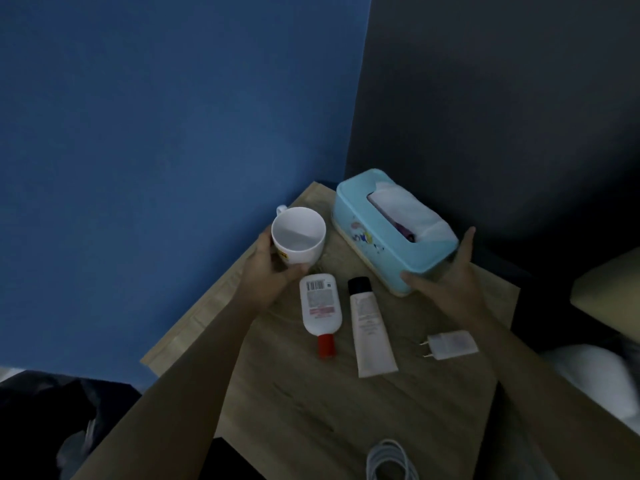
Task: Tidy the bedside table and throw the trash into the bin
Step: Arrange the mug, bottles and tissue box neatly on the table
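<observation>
On the wooden bedside table my left hand is wrapped around a white mug near the back left edge. My right hand grips the near right end of a light blue tissue box with white tissue showing in its slot. Between the hands, lying flat, are a white bottle with a red cap and a pale tube with a black cap. A white charger plug lies to the right of the tube.
A coiled white cable sits at the table's near edge. A blue wall stands behind on the left and a dark panel on the right. Bedding shows at the right, and dark fabric at the lower left.
</observation>
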